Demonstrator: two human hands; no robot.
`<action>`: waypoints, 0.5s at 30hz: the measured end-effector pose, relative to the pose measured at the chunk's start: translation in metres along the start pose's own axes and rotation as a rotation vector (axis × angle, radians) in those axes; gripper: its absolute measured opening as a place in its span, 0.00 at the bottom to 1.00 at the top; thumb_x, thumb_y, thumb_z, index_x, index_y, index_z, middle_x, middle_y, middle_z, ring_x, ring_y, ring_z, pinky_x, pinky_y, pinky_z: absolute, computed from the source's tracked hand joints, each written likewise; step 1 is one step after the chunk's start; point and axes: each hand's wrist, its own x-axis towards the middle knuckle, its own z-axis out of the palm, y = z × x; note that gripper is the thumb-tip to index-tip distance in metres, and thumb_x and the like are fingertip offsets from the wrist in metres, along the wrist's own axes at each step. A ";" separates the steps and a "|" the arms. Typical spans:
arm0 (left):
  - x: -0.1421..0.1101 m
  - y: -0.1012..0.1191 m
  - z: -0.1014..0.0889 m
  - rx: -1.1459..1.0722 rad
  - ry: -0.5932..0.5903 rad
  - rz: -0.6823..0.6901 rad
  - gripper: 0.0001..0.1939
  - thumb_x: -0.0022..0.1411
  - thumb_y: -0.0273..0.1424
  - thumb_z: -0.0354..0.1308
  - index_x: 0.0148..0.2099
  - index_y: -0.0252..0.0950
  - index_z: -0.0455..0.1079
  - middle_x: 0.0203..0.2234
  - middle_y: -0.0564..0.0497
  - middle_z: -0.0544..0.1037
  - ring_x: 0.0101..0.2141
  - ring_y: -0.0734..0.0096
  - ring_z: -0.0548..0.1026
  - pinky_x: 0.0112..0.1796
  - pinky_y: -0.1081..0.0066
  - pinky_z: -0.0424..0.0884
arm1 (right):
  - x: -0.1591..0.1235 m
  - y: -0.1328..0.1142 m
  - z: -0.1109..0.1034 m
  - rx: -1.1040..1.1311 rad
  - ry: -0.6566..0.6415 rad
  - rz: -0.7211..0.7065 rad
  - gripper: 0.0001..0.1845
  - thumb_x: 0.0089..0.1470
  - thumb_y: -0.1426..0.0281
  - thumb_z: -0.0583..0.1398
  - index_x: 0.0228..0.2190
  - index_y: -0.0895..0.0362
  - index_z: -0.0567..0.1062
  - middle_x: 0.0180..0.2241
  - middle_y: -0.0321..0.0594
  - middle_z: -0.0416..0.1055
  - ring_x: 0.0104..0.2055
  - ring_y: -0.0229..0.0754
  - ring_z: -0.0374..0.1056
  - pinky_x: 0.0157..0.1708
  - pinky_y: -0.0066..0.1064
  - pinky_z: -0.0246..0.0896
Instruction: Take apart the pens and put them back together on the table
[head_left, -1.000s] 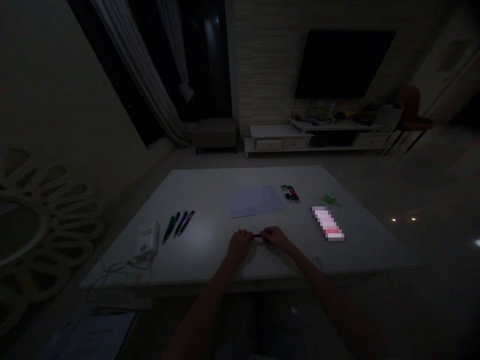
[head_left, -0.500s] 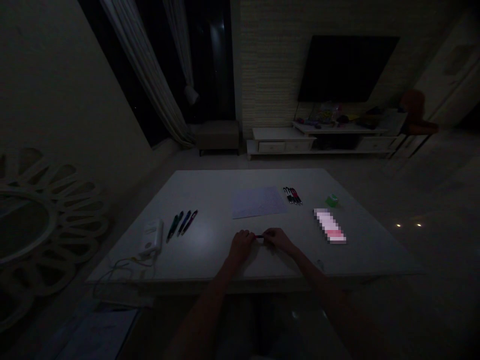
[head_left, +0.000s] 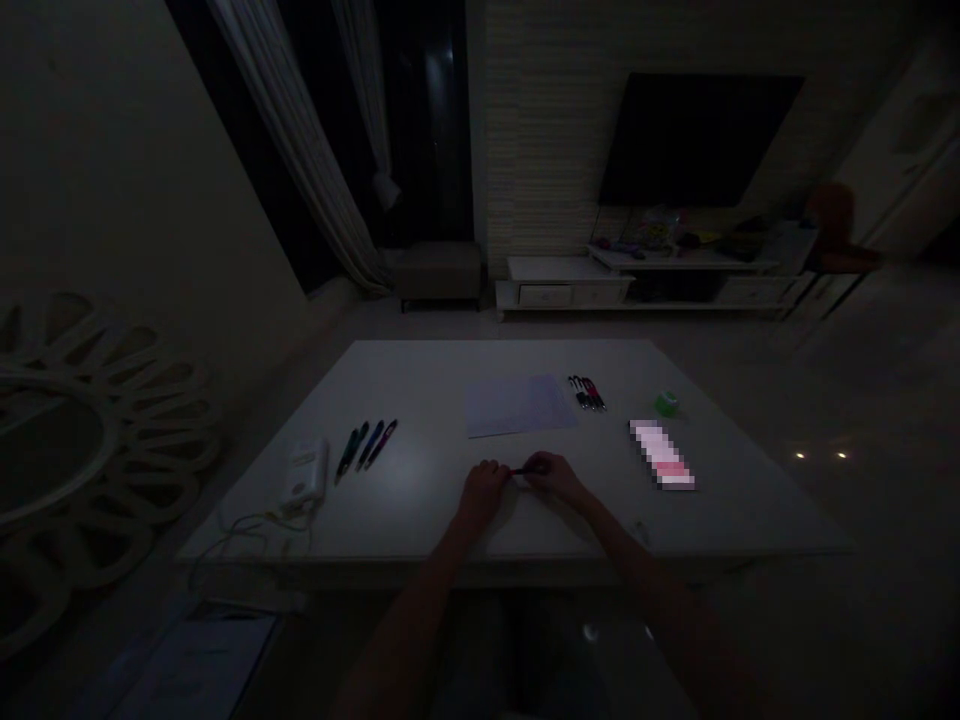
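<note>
1. Reaching in over the near edge of the white table (head_left: 420, 515), your forearms slant toward each other until your hands nearly meet.
2. Your left hand (head_left: 482, 487) is low over the tabletop, knuckles up and fingers curled; your right hand (head_left: 557, 475) comes in from the other side, fingers turned inward.
3. The pen (head_left: 520, 471) bridges the short gap between your hands, roughly level, on your side of the white paper (head_left: 517, 407). Whether it touches the tabletop, you cannot tell in this dim light.
4. It looks slim and dark, with a faint reddish tint beside your left fingers, which hide part of it.
5. Your left fingers are closed around its left portion.
6. Your right thumb and fingers pinch its right portion; how firmly either hand squeezes does not show.
7. Well to your left lies a row of pens (head_left: 371, 446), apart from both hands.
</note>
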 end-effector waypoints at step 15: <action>0.001 0.002 -0.004 0.001 -0.052 -0.022 0.07 0.64 0.28 0.50 0.42 0.38 0.67 0.36 0.49 0.71 0.38 0.67 0.68 0.39 0.68 0.62 | 0.005 0.004 0.001 -0.015 0.012 -0.087 0.21 0.39 0.53 0.63 0.26 0.59 0.76 0.28 0.44 0.76 0.28 0.41 0.71 0.26 0.28 0.63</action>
